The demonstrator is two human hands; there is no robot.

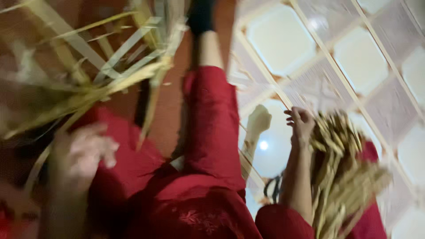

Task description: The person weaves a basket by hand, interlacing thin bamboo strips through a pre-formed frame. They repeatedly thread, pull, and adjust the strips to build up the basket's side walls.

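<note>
The view is motion-blurred. My left hand [82, 152] is raised at the lower left, its fingers smeared, just below a loose tangle of pale green and yellow leaf strips [110, 66]; whether it grips one cannot be told. My right hand [301, 124] has curled fingers at the upper end of a bundle of dry straw-coloured strips [343, 177], which runs down along my forearm. Between the hands lies my leg in red trousers [212, 128], stretched away from me.
The floor on the right has white tiles [279, 37] with pale patterned borders. A reddish-brown surface [170, 106] lies under the leaf strips. A dark foot covering [201, 15] shows at the far end of the leg. A pale shape [259, 120] sits left of the right hand.
</note>
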